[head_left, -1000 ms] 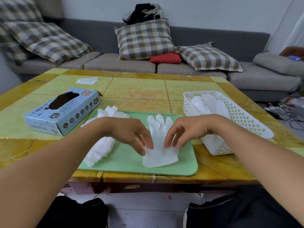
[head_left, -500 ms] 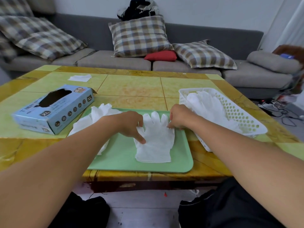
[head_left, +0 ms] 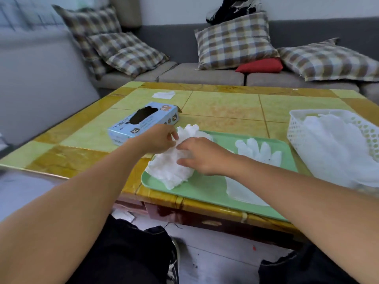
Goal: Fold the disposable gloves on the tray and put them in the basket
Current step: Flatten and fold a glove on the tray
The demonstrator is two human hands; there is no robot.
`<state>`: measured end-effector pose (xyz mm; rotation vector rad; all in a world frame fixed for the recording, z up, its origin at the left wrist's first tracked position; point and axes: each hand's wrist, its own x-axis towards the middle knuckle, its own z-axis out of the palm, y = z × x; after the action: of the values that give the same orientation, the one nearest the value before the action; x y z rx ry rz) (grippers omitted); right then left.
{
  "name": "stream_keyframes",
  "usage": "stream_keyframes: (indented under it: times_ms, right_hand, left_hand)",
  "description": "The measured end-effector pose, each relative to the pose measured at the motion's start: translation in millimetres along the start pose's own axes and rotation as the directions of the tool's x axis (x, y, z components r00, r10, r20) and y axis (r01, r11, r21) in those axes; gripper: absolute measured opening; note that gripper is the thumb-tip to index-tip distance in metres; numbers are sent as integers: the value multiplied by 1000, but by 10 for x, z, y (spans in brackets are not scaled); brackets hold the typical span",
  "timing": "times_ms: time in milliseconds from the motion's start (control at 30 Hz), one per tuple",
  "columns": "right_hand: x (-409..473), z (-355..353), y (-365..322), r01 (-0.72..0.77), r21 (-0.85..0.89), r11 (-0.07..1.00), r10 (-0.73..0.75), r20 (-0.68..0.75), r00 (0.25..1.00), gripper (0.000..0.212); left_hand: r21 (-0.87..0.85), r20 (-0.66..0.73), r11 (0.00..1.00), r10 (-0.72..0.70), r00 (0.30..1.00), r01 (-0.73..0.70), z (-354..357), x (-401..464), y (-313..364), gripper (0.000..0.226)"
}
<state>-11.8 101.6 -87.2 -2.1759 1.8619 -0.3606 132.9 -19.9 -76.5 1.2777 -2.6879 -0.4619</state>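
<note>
White pile of gloves (head_left: 172,162) sits at the left end of the green tray (head_left: 205,191), directly under both hands. Left hand (head_left: 159,139) is at the pile's far-left edge, fingertips curled in and pinching the glove material near its top. Right hand (head_left: 202,155) lies over the pile's right side, fingers curled down onto it; whether it actually grips a layer, cannot tell. The two hands are just beside each other, nearly touching over the pile.

Single flat glove (head_left: 258,150) lies on the tray to the right of the right hand, fingers pointing away from the person, partly hidden under the right forearm. White perforated basket (head_left: 297,128) is further right, beyond the tray edge, on the table (head_left: 225,107), already holding white gloves.

Blue glove box (head_left: 143,121) sits just beyond the left hand, opening up. Small white scrap (head_left: 163,94) lies further back on the table, well apart from both hands.
</note>
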Motion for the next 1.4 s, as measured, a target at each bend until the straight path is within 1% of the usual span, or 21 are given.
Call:
stream_keyframes:
  times_ms: [100,200,333,433,500,533,567,600,667,700,767,833,900,933,1000,1100,1167,1200,1300,1367,1400]
  right_hand:
    - [108,102,60,-65,9,998,65,12,998,29]
    - [95,115,133,-49,49,998,51,-36,998,10]
    - [62,-49,171,5,80,997,-2,-40,999,7]
    - [-17,-103,271,10,133,991,-15,43,999,12]
    - [-85,-141,331,-29,280,959,13,60,998,13]
    - [-117,-183,354,-67,455,888,59,33,998,15]
    - [-145,-247,370,-101,658,746,126,9,992,16]
    - [-166,-328,396,-114,829,548,194,7,981,17]
    - [-226,-488,453,-102,976,194,257,50,965,20]
    - [-242,-527,457,-111,989,98,251,83,964,24]
    - [-321,-589,474,-150,988,29,213,141,967,30]
    - [-409,-606,496,-172,984,-36,187,176,966,34]
    - [-484,-618,511,-174,979,-102,177,190,966,36]
    - [-521,-627,521,-171,977,-128,185,192,964,37]
    - [-602,-673,575,-152,967,-204,225,197,954,50]
    - [-753,-795,714,-55,935,-351,259,154,954,80]
    - [-846,-916,749,-15,941,-338,225,96,970,106]
    - [-883,-972,736,20,961,-276,267,56,962,105]
    - [-1006,-1105,711,109,993,45,429,-117,896,56]
    - [-1098,-1162,681,128,983,131,450,-174,876,37]
    - [-1137,-1168,683,120,983,141,447,-172,878,36]
  left_hand:
    - [-35,-18,999,-13,1000,12,-8,-80,-133,21]
    - [-37,11,999,-30,999,31,-62,-94,-154,23]
    - [-121,104,991,-51,993,64,-147,-135,-180,27]
    - [-113,172,991,-56,983,76,-174,-174,-230,40]
    - [-43,207,998,-42,977,52,-190,-216,-224,50]
    - [-26,211,999,-33,977,39,-203,-235,-214,55]
    - [-28,209,999,-24,978,31,-221,-266,-193,62]
    - [-51,212,999,3,977,8,-246,-289,-148,71]
    - [-230,233,972,106,967,-51,-301,-326,9,87]
    - [-344,237,936,162,958,-73,-326,-354,104,86]
    - [-560,223,821,279,934,-112,-323,-369,418,59]
    - [-761,129,637,335,933,-123,-254,-292,723,39]
    - [-887,9,452,218,976,-93,-192,-195,961,35]
    - [-912,-40,399,141,989,-94,-194,-161,1046,29]
    - [-901,-103,420,31,994,-106,-193,-65,1166,18]
    - [-875,-158,468,-30,987,-126,-172,20,1300,14]
    - [-865,-196,479,-52,979,-148,-190,57,1335,10]
    - [-873,-183,464,-25,983,-151,-220,49,1347,9]
    - [-930,-33,355,177,984,-95,-295,22,1404,24]
    - [-949,48,314,227,973,-26,-308,7,1451,24]
    - [-952,76,305,227,971,4,-306,7,1478,24]
